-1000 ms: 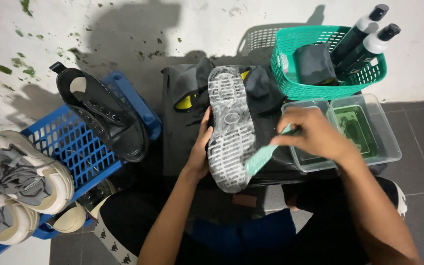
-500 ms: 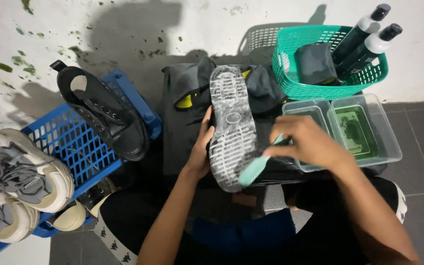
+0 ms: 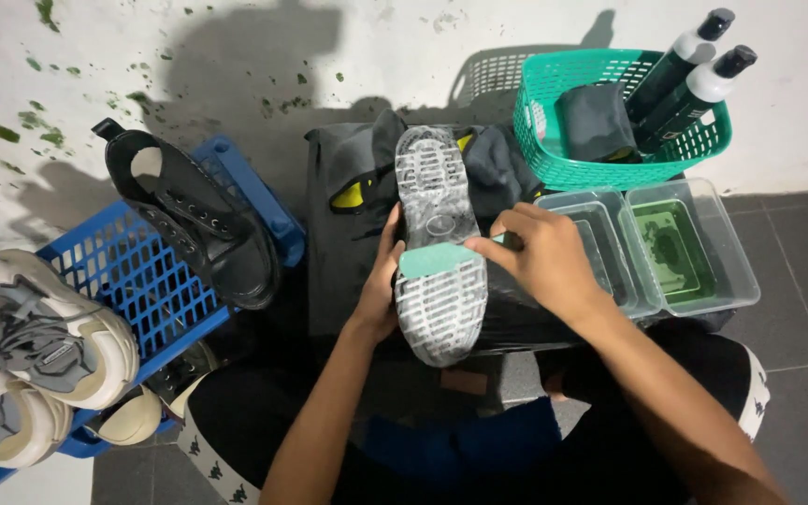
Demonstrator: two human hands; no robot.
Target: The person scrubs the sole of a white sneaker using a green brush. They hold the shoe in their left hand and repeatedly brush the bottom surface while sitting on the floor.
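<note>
We are holding a shoe turned sole-up, its pale grey treaded rubber sole (image 3: 440, 245) facing us, over a dark grey cloth (image 3: 348, 215) that is lying across our lap. Our left hand (image 3: 382, 281) is gripping the shoe's left edge, fingers curled around its side. Our right hand (image 3: 542, 260) is pinching the handle of a mint-green plastic brush (image 3: 438, 259) between closed fingers, and the brush head is lying flat across the middle of the sole.

Just beside the right hand, two clear plastic tubs (image 3: 689, 245) are sitting on the dark tiled floor, the right one holding greenish water. Behind them a green plastic basket (image 3: 610, 170) is carrying a folded dark cloth and two dark bottles (image 3: 686, 67). To the left, a black lace-up boot (image 3: 194, 220) is leaning on a blue plastic crate (image 3: 123, 281), with grey and cream sneakers (image 3: 21, 360) beside it.
</note>
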